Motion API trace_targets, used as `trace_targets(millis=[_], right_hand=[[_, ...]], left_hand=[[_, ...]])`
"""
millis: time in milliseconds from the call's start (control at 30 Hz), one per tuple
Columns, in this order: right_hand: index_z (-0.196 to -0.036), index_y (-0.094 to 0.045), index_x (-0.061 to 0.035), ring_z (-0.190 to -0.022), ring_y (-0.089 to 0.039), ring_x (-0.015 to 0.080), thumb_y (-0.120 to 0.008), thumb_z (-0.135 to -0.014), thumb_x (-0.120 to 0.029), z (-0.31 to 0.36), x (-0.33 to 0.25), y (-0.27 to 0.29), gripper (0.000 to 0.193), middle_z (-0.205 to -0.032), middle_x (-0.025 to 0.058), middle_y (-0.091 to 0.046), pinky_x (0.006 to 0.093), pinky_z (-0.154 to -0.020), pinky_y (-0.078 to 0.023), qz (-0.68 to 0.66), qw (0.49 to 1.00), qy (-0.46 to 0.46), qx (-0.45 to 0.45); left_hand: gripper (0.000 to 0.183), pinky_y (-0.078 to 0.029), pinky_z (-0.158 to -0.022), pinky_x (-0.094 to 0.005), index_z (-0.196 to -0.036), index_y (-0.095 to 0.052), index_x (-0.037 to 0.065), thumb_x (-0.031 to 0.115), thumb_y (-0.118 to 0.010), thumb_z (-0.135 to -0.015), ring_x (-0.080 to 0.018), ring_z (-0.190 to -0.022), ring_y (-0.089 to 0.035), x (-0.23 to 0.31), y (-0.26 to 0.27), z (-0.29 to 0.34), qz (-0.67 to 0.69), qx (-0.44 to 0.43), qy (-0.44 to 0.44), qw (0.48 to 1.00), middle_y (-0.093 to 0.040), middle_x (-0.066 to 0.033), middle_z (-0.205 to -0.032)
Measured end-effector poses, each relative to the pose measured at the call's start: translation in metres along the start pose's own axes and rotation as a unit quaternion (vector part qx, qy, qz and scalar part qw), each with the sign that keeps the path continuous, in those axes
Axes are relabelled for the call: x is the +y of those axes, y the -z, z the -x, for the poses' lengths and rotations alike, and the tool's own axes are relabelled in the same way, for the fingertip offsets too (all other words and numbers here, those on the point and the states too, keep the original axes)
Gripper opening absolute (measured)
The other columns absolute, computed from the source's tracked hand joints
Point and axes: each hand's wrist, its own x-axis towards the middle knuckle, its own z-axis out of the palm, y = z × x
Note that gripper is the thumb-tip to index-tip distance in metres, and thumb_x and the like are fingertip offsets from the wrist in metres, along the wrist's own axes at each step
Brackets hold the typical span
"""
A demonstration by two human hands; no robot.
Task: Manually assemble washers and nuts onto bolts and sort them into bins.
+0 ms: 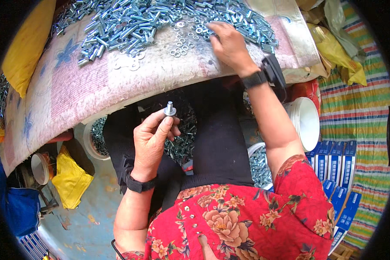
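My left hand (pixel 154 136) is closed, pinching a small silvery bolt (pixel 170 105) between thumb and fingertips above my lap. The bolt's short shank points up, and a flat round washer sits around it. At the table, my right hand (pixel 230 47) reaches to the near edge of the hardware pile, its thumb and forefinger apart, with the fingertips among small ring washers (pixel 199 30). More ring washers (pixel 178 52) lie loose just left of that hand. Larger flat washers (pixel 134 66) rest farther left, in front of a heap of metal sleeves and bolts (pixel 130 26).
A worn patterned cloth (pixel 86 86) covers the table. Below it, a tub of small parts (pixel 99 136) stands left of my legs and a bucket of metal parts (pixel 261 167) to their right. A white bucket (pixel 307 123) lies tipped near blue boxes (pixel 333 162).
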Motion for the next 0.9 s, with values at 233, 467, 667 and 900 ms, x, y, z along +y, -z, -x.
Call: trace_targets(millis=[233,467,667,900], right_hand=[[-0.109,-0.057,-0.0033,-0.103,-0.053,0.0321,-0.046,-0.076,0.003,0.006,0.002,-0.016,0.036,-0.110,0.0163,-0.058,0.0362,-0.090,-0.043,0.080,0.991,0.035,-0.101],[-0.094,-0.065,-0.0032,-0.087,-0.064,0.0176,-0.048,-0.076,0.006,0.038,0.009,0.027,0.026,-0.094,0.0116,-0.066,0.0264,-0.077,-0.050,-0.157,0.980,-0.097,0.079],[-0.091,-0.065,-0.0054,-0.075,-0.062,0.0259,-0.061,-0.074,-0.008,0.031,-0.008,0.034,0.018,-0.084,0.0118,-0.062,0.0318,-0.068,-0.050,-0.050,0.997,-0.059,-0.030],[-0.088,-0.061,-0.0037,-0.078,-0.059,0.0296,-0.059,-0.076,-0.009,0.029,0.004,0.020,0.013,-0.080,0.0130,-0.056,0.0367,-0.068,-0.049,0.071,0.993,0.037,-0.091]], left_hand=[[0.021,-0.043,-0.054,-0.0189,-0.104,-0.061,0.001,0.013,-0.056,-0.088,-0.0085,-0.063,-0.057,-0.002,0.004,0.002,0.008,0.005,0.009,1.000,-0.064,-0.0071,-0.084],[0.021,-0.044,-0.053,-0.0197,-0.104,-0.060,0.001,0.014,-0.056,-0.087,-0.0090,-0.062,-0.057,-0.004,0.003,0.008,0.007,0.004,0.024,1.000,-0.064,-0.0074,-0.083],[0.022,-0.044,-0.055,-0.0201,-0.104,-0.060,0.000,0.013,-0.057,-0.087,-0.0089,-0.065,-0.057,-0.003,0.002,0.007,0.012,-0.004,0.038,0.999,-0.063,-0.0065,-0.084],[0.021,-0.044,-0.054,-0.0202,-0.105,-0.060,0.000,0.013,-0.056,-0.088,-0.0087,-0.064,-0.057,-0.002,-0.001,0.010,0.002,0.003,0.038,0.999,-0.063,-0.0065,-0.083]])
